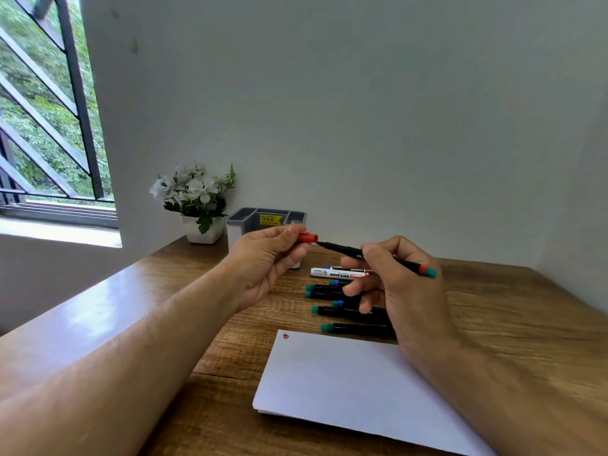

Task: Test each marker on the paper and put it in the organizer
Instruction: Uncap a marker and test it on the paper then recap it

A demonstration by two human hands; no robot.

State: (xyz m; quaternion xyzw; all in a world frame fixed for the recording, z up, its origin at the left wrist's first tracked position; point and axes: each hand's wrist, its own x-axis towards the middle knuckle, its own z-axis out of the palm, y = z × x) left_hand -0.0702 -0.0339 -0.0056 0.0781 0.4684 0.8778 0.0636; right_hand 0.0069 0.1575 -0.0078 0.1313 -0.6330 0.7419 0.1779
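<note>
My right hand (391, 284) grips a black marker (345, 249) with a red band and teal end, held level above the desk, tip pointing left. My left hand (266, 258) pinches its red cap (307, 237) just off the tip; cap and tip are close but apart. White paper (355, 386) lies in front of me with a small red scribble (285, 336) at its top left corner. Several black markers (355, 329) and a white board marker (339, 273) lie on the desk beyond the paper. The grey organizer (263, 216) stands against the wall behind my left hand.
A white pot of white flowers (197, 205) stands left of the organizer. The wooden desk (510, 311) meets the wall at the back and right. A window with dark bars (49, 126) is at far left.
</note>
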